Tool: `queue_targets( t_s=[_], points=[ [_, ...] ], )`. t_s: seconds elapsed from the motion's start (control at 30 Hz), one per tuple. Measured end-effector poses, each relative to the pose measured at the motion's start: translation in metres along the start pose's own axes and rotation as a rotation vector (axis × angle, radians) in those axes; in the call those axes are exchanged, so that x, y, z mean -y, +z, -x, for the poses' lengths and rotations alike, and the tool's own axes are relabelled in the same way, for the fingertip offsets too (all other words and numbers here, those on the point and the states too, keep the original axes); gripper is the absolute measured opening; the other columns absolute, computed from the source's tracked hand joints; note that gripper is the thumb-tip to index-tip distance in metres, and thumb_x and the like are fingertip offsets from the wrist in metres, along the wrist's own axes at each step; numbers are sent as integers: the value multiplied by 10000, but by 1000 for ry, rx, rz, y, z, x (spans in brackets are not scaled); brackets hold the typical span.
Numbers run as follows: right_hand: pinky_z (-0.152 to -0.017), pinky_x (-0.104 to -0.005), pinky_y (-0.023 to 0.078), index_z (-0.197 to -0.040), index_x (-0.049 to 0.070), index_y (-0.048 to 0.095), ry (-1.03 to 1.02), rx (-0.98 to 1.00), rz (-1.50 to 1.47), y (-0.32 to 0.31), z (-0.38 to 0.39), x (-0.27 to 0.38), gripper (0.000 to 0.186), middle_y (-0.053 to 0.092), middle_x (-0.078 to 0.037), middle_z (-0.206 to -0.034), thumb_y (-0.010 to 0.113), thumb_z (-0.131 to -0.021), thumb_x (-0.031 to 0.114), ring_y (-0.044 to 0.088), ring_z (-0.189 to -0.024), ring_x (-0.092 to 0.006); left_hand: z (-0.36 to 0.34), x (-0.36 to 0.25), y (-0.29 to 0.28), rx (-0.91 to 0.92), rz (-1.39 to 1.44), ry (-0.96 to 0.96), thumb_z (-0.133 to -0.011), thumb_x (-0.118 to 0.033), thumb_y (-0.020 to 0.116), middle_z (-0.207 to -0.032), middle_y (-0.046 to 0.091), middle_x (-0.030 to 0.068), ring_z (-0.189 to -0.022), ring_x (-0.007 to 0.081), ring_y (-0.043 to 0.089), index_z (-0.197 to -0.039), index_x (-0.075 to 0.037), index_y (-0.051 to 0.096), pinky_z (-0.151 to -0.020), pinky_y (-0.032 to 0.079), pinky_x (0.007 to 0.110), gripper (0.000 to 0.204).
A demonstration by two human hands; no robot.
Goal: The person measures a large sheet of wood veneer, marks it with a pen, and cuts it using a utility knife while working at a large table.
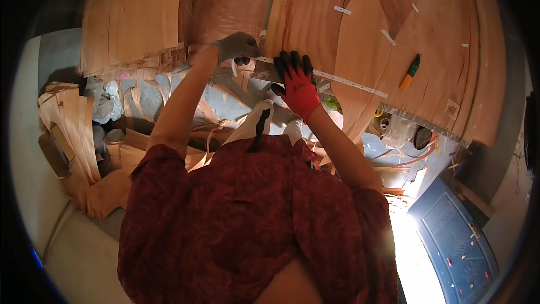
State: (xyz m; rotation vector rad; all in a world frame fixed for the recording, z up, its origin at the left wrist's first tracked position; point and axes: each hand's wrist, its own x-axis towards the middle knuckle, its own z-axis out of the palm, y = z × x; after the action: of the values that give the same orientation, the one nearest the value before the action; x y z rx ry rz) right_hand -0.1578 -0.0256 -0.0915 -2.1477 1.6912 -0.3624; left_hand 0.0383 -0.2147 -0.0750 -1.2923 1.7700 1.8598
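Observation:
My left hand (236, 46), in a grey glove, is closed at the near left edge of a wood veneer sheet (309, 17). Its fingertips meet the left end of a white perforated tape strip (351, 84), which runs rightward along the sheet's near edge. My right hand (298, 81), in a red glove with black fingers, lies flat with fingers spread over the strip and the veneer. Short white tape pieces (388, 37) cross the joins around a rounded veneer patch (360, 28). A green and orange slim tool (410, 73) rests on the sheet to the right.
Another veneer stack (132, 17) lies at the far left, with ragged near edges. Veneer offcuts (73, 135) pile up at the left, and scraps litter the floor below. A tape roll (384, 123) sits under the sheet's near edge. At lower right stands a blue panel (455, 242).

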Motion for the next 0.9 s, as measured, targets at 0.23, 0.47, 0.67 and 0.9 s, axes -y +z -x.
queue_targets(
  t_s=[0.23, 0.47, 0.67, 0.9],
  points=[
    [-1193, -535, 59, -1510, 91, 282, 6, 33, -11, -6, -2, 2, 781, 257, -139, -1566, 608, -869, 396, 159, -1464, -357, -1, 16, -13, 37, 195, 26, -816, -92, 706, -665, 613, 91, -541, 145, 558, -869, 33, 661, -495, 442, 300, 143],
    [-1167, -606, 51, -1495, 146, 337, -33, -35, -25, -10, -18, 20, 742, 267, -152, -1558, 623, -857, 393, 175, -1450, -397, -6, 36, -12, 42, 285, 70, -802, -50, 674, -674, 621, 89, -560, 144, 567, -884, 37, 668, -503, 444, 290, 120],
    [-1153, -638, 49, -1474, 166, 382, -1, 24, 58, -1, -18, 16, 696, 274, -149, -1556, 618, -853, 374, 201, -1443, -391, -5, 16, -21, 129, -8, 56, -803, -54, 621, -691, 633, 80, -577, 145, 576, -860, 14, 681, -513, 450, 283, 107],
    [-1144, -622, 108, -1483, 162, 357, 22, 79, 115, -1, -12, 12, 715, 299, -165, -1537, 631, -848, 343, 276, -1396, -396, 3, -38, -68, -267, -1175, 26, -856, -98, 592, -721, 649, 135, -583, 221, 620, -805, -7, 655, -544, 507, 354, 122]
  ],
)
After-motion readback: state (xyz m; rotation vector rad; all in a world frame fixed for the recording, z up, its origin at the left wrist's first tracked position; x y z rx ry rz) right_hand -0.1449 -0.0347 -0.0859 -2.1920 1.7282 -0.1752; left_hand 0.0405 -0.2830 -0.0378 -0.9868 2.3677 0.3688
